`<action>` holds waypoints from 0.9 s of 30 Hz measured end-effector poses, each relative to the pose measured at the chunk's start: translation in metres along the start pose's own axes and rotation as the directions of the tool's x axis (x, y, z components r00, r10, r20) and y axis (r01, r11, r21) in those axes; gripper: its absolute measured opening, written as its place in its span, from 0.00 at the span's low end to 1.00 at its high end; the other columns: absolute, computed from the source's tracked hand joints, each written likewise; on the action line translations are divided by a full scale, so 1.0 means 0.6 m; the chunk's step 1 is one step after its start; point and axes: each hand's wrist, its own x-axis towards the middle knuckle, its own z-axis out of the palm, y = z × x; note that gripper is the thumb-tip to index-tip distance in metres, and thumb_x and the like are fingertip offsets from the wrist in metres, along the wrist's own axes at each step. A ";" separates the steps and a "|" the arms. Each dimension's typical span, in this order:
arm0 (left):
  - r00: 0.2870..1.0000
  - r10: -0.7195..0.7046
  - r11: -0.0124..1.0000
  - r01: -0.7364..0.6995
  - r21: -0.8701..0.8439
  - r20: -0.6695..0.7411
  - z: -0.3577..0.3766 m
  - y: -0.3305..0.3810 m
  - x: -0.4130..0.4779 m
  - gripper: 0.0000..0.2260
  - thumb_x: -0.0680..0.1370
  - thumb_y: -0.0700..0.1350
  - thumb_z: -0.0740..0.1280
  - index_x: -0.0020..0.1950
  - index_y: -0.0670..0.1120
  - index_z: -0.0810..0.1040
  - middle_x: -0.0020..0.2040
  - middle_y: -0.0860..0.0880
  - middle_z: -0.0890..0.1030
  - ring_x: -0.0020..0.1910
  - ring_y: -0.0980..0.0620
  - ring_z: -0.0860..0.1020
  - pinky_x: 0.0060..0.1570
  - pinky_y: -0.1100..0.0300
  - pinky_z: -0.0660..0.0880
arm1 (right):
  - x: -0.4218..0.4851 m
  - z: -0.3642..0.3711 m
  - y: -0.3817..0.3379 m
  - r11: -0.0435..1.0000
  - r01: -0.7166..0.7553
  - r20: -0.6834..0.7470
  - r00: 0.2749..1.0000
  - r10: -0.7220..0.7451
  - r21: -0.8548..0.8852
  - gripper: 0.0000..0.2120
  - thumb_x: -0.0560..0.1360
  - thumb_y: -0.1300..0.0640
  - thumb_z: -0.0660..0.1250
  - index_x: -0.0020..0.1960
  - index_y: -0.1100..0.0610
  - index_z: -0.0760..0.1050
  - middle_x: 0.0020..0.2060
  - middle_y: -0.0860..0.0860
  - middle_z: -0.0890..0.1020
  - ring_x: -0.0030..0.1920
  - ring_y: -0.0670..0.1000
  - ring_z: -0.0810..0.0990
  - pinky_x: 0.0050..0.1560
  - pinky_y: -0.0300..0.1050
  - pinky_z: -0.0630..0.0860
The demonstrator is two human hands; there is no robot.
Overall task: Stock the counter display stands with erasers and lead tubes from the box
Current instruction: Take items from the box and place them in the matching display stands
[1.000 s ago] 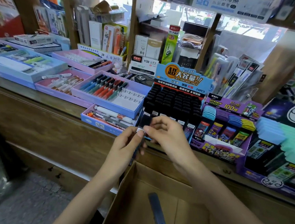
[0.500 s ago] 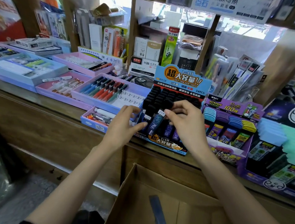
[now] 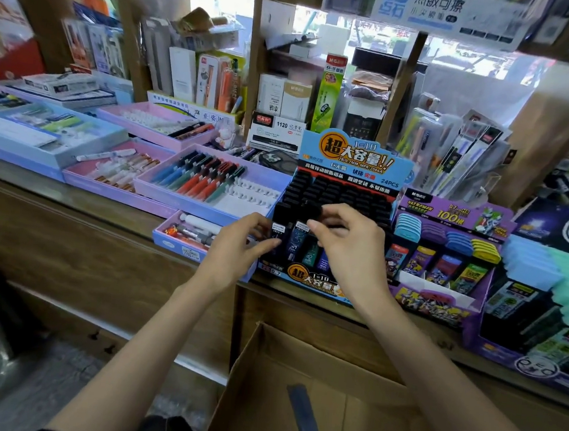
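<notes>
A blue lead-tube display stand (image 3: 352, 168) sits on the counter's front edge, filled with rows of black-capped tubes. My left hand (image 3: 239, 245) pinches the leftmost front-row lead tube (image 3: 277, 232) at the stand's left side. My right hand (image 3: 352, 255) reaches over the front row, thumb and fingers pinching the black cap of a neighbouring lead tube (image 3: 299, 240). Below the counter stands an open cardboard box (image 3: 272, 379) with one blue tube (image 3: 303, 419) lying inside. To the right is a purple stand (image 3: 441, 291) with coloured erasers and tubes.
Pen trays (image 3: 210, 181) in pink and blue cover the counter to the left. A small blue box of pens (image 3: 188, 234) sits just beside my left hand. Pastel eraser stacks (image 3: 546, 269) stand at the far right. Wooden shelves with stationery rise behind.
Both hands lifted from in front of the counter edge up to the blue stand and now work at its front-left tubes. The view has shifted slightly closer.
</notes>
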 end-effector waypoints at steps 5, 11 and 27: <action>0.999 0.038 0.998 -0.038 0.046 -0.005 0.001 -0.005 -0.008 0.09 0.76 0.42 0.68 0.55 0.43 0.76 0.44 0.53 0.77 0.46 0.53 0.76 0.48 0.55 0.75 | 0.001 0.005 0.004 0.998 -0.054 0.037 0.998 0.055 -0.029 0.09 0.73 0.61 0.70 0.42 0.46 0.76 0.39 0.48 0.81 0.43 0.48 0.81 0.47 0.46 0.80; 0.992 0.120 0.979 -0.110 0.172 -0.049 0.004 -0.006 -0.013 0.11 0.76 0.41 0.69 0.58 0.41 0.78 0.46 0.47 0.79 0.46 0.48 0.78 0.47 0.55 0.75 | -0.003 0.026 0.018 0.960 -0.022 -0.008 1.000 0.021 -0.281 0.06 0.75 0.58 0.69 0.49 0.59 0.80 0.37 0.49 0.80 0.41 0.49 0.81 0.43 0.40 0.76; 0.980 0.118 0.985 -0.136 0.104 0.158 0.064 0.044 -0.177 0.07 0.74 0.40 0.70 0.51 0.42 0.79 0.43 0.53 0.75 0.40 0.64 0.75 0.43 0.76 0.68 | -0.135 -0.152 0.070 0.889 0.120 0.350 0.936 0.048 -0.442 0.09 0.75 0.52 0.67 0.54 0.54 0.79 0.42 0.44 0.79 0.43 0.41 0.77 0.44 0.28 0.72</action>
